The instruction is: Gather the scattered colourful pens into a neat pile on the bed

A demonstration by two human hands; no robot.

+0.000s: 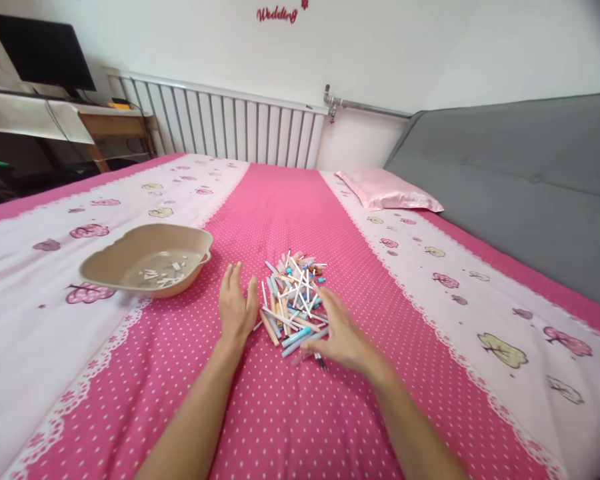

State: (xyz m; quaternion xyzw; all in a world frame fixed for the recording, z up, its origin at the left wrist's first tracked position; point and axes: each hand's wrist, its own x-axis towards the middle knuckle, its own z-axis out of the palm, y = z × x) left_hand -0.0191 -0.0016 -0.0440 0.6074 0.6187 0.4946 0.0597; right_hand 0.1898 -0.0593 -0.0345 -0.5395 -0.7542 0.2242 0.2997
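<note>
A heap of several coloured pens and sticks lies on the pink dotted bedsheet in front of me. My left hand rests flat on the sheet, fingers stretched out, just left of the heap and holding nothing. My right hand reaches in from the right with fingers spread, its fingertips touching the near right edge of the heap. A beige shallow bowl with a few small white pieces inside sits on the sheet to the left.
A pink pillow lies at the far right by the grey padded headboard. A white radiator lines the far wall. A desk with a dark monitor stands at the back left.
</note>
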